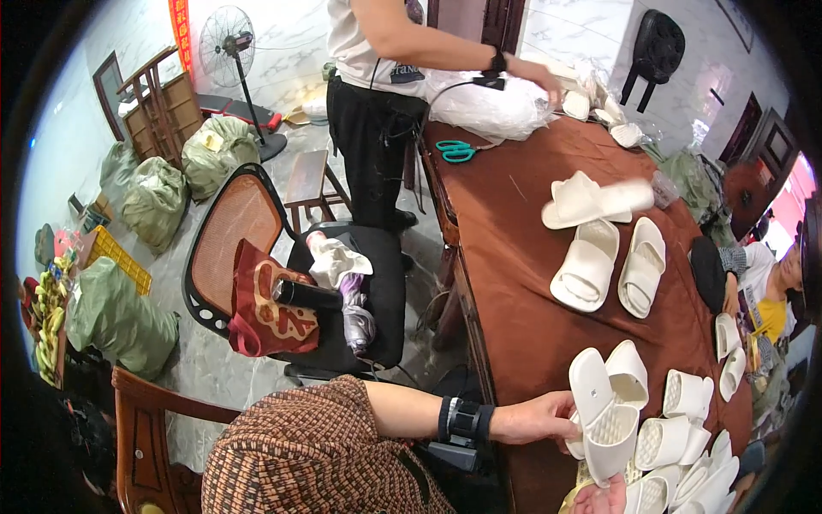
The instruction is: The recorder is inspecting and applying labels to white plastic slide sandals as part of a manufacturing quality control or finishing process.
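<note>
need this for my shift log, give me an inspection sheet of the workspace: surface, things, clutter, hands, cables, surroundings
Surface: brown cloth, slippers laid on it.
Things: white slippers at the hands; more slippers ahead and at lower right.
Clutter: teal scissors and clear plastic bag at the far end; red tote bag on the mesh-back chair.
Hands: left hand has its fingers on the slippers' left edge; right hand touches the lower end, grip cut off by the frame.
Cables: dark cord beside the standing co-worker.
Surroundings: standing fan and green sacks on the left; another person at the right.
</note>
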The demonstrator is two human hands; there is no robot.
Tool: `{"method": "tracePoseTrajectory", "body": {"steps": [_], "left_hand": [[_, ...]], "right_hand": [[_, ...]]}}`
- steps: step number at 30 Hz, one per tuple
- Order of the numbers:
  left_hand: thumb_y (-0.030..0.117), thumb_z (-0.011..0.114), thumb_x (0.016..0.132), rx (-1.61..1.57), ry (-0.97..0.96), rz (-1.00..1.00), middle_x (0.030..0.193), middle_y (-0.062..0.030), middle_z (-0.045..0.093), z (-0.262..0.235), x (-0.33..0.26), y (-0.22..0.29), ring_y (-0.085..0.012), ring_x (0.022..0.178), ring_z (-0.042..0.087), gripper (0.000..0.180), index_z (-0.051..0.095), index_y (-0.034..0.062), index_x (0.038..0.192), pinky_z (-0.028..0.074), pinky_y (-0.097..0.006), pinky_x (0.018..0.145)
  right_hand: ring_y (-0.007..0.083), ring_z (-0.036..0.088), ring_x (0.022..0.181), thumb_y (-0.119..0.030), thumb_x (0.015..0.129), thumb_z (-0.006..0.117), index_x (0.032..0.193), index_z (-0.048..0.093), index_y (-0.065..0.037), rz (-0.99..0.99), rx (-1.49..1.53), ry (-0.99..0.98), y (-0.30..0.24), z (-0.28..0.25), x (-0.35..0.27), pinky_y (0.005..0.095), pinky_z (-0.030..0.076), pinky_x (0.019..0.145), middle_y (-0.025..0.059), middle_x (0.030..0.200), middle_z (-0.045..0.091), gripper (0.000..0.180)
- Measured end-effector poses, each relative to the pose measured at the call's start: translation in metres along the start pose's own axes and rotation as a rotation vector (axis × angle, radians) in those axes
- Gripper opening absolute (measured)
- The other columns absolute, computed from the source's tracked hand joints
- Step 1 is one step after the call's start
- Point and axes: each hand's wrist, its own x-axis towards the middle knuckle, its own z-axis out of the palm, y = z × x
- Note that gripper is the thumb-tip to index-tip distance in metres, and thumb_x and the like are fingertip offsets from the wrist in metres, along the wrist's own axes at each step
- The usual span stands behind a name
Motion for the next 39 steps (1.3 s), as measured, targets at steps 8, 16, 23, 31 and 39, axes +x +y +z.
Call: {"method": "tracePoseTrajectory", "body": {"steps": [8, 16, 23, 31, 39], "left_hand": [[0.002, 0.063, 0.085, 0.044, 0.062, 0.051, 0.132, -0.0085, 0.054, 0.005, -0.006, 0.006, -0.0175, 0.120, 0.051, 0.053, 0.045, -0.0001, 0.134, 0.041, -0.034, 0.104], [0.003, 0.060, 0.089, -0.065, 0.118, 0.007, 0.127, -0.0087, 0.057, 0.011, -0.011, 0.012, -0.0185, 0.113, 0.057, 0.046, 0.046, -0.0002, 0.132, 0.046, -0.035, 0.098], [0.020, 0.055, 0.096, 0.409, 0.068, -0.064, 0.107, -0.0096, 0.062, 0.014, -0.021, 0.032, -0.0140, 0.087, 0.062, 0.038, 0.046, -0.0014, 0.126, 0.054, -0.027, 0.070], [0.026, 0.050, 0.099, 0.931, -0.126, 0.046, 0.082, -0.0095, 0.063, -0.002, -0.076, 0.117, -0.0189, 0.076, 0.062, 0.029, 0.061, -0.0016, 0.098, 0.049, -0.033, 0.069], [0.030, 0.046, 0.100, 0.346, -1.159, 0.616, 0.076, -0.0128, 0.062, 0.018, -0.140, 0.237, -0.0255, 0.067, 0.058, 0.037, 0.060, -0.0034, 0.098, 0.047, -0.038, 0.064]], "right_hand": [[0.0118, 0.048, 0.049, -0.008, 0.087, 0.045, 0.128, 0.045, -0.001, -0.025, -0.023, 0.077, -0.002, -0.003, 0.003, 0.0232, 0.041, 0.044, 0.0101, 0.074, 0.061, 0.041], [0.0134, 0.050, 0.047, -0.004, 0.088, 0.045, 0.129, 0.043, 0.005, -0.033, 0.053, 0.150, 0.004, -0.023, 0.006, 0.0232, 0.038, 0.042, 0.0092, 0.061, 0.055, 0.041], [0.0066, 0.041, 0.055, -0.014, 0.095, 0.049, 0.131, 0.049, 0.004, -0.065, -0.013, 0.259, -0.009, 0.003, -0.004, 0.0196, 0.030, 0.049, -0.0004, 0.068, 0.046, 0.041], [0.0072, 0.037, 0.056, -0.015, 0.094, 0.049, 0.122, 0.053, 0.002, 0.053, 0.164, 0.389, -0.025, 0.008, 0.008, 0.0194, 0.030, 0.051, -0.0010, 0.069, 0.041, 0.033], [0.0083, 0.038, 0.058, -0.017, 0.094, 0.052, 0.107, 0.054, -0.002, -0.064, 0.142, 0.225, -0.011, 0.003, 0.003, 0.0205, 0.032, 0.052, -0.0002, 0.071, 0.042, 0.020]]}}
